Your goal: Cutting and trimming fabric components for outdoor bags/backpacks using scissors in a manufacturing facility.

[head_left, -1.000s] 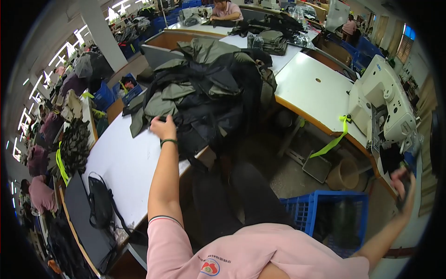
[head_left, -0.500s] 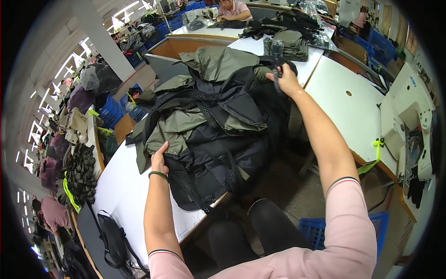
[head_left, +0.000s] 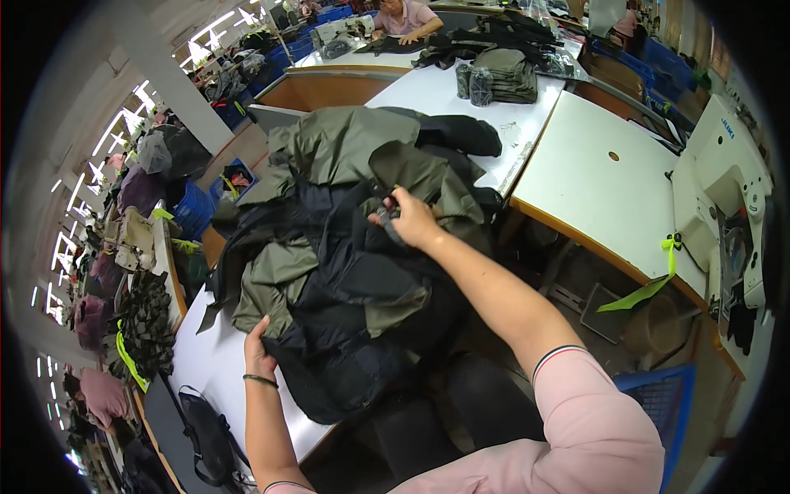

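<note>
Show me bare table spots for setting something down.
The right-hand white tabletop is bare left of the sewing machine. A smaller patch of white table lies between the garment pile and the black bag. Crowded: beneath the pile, and beyond it around the folded garments and loose dark cloth.

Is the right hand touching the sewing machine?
Apart: the head view shows the white table between the right hand, over clothes, and the sewing machine.

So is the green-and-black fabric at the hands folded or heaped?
Heaped: the fabric lies rumpled in uneven, overlapping layers with a ragged outline.
</note>
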A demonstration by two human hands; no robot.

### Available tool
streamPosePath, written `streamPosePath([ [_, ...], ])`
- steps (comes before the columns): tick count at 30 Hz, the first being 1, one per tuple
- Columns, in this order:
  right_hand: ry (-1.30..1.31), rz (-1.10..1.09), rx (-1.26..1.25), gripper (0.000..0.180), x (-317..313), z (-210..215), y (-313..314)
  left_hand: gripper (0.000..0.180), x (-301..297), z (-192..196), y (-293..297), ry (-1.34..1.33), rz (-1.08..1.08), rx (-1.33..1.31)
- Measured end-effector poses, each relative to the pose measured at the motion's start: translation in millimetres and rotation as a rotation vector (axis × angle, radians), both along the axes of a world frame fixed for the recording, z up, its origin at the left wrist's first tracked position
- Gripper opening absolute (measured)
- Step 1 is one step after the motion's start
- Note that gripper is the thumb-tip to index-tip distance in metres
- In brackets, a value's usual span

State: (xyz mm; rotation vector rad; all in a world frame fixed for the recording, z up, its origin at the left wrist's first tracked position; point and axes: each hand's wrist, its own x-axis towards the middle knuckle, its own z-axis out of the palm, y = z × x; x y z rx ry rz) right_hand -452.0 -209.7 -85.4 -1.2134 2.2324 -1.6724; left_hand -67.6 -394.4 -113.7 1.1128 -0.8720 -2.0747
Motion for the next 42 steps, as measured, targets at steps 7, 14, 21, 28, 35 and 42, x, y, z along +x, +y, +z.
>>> streamPosePath([
  [7,-0.094,0.131,-0.152,0.055,94.3,-7.2,-4.7,0.04,112.0,3.7,28.3,-0.033,0.152,0.0],
  [14,-0.035,0.056,-0.274,0.035,96.2,-11.6,17.6,0.057,132.8,-1.7,47.3,-0.06,0.204,-0.071],
  [21,0.013,0.095,-0.149,0.053,156.3,36.1,80.9,0.042,103.3,36.9,107.5,-0.652,0.613,-1.011],
  [28,0.166,0.177,-0.065,0.033,184.1,-2.3,92.0,0.077,-37.9,45.3,197.9,-0.446,-0.278,-0.872],
  [35,-0.314,0.212,-0.313,0.026,166.8,25.4,155.5,0.035,-63.6,64.4,248.1,0.119,-0.093,-0.75],
  [42,-0.48,0.385,-0.456,0.029,194.8,95.5,255.2,0.04,-58.3,97.7,354.5,-0.308,-0.036,-1.701],
])
